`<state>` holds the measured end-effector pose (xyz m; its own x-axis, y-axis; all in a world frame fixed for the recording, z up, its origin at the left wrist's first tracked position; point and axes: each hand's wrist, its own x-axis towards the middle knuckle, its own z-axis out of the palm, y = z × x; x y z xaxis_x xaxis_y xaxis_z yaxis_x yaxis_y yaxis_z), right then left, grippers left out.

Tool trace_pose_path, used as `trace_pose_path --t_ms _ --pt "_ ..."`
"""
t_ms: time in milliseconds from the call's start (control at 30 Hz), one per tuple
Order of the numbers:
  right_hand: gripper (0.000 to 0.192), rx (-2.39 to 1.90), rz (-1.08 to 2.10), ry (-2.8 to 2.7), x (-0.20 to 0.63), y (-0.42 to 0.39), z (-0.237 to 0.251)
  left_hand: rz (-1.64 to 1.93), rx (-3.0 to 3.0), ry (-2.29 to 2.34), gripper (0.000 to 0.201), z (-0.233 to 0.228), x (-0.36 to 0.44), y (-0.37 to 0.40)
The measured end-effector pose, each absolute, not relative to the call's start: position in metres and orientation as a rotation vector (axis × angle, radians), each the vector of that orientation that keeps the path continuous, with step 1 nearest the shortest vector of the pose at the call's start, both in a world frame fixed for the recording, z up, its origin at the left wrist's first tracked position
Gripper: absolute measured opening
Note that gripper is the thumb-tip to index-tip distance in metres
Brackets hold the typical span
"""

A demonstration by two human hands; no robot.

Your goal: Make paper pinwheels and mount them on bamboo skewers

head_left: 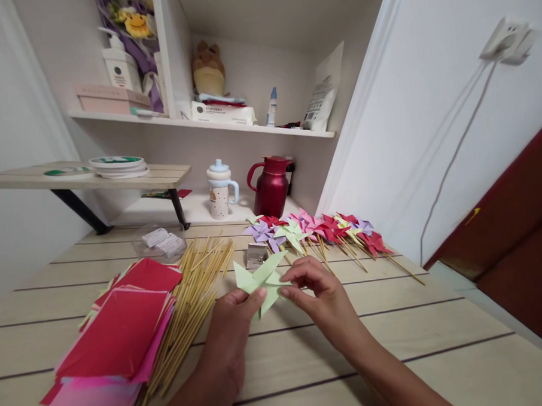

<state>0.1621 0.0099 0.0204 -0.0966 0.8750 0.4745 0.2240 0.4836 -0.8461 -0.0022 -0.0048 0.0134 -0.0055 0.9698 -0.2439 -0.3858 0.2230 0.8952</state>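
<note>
A pale green paper pinwheel (262, 279) with folded, pointed blades is held above the table between both hands. My left hand (234, 330) grips its lower left part, thumb on top of the paper. My right hand (317, 291) pinches a blade at the right side between thumb and fingers. No stick shows on this pinwheel. Just behind it stands a small open box (256, 254) with little shiny bits by it. Left of my hands lie a heap of thin wooden sticks (190, 308) and a stack of coloured paper squares (117, 332), red on top.
Several finished pinwheels on sticks (332, 227) lie at the back right. A clear plastic container (159, 242) sits at the back left, near a small raised shelf (162, 175). A cup (219, 190) and a red jug (271, 188) stand behind the table.
</note>
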Motion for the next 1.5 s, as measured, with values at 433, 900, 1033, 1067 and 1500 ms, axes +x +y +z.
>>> trace_pose_path --t_ms 433,900,1033,1067,1500 --pt "0.001 -0.998 0.691 -1.661 0.16 0.008 0.021 1.194 0.736 1.072 0.041 0.017 0.001 -0.009" --pt "0.048 -0.987 1.669 -0.888 0.166 0.024 0.013 1.173 0.858 1.119 0.036 0.012 -0.003 -0.003" --pt "0.046 -0.938 1.78 -0.929 0.165 0.023 0.014 1.197 0.868 1.167 0.035 0.009 -0.003 -0.003" --pt "0.046 -0.936 1.77 -0.952 0.165 0.022 0.015 1.201 0.868 1.168 0.035 0.009 -0.002 -0.003" --pt "0.039 -1.036 1.557 -1.145 0.16 0.015 0.023 1.158 0.919 1.156 0.034 0.021 0.003 -0.01"
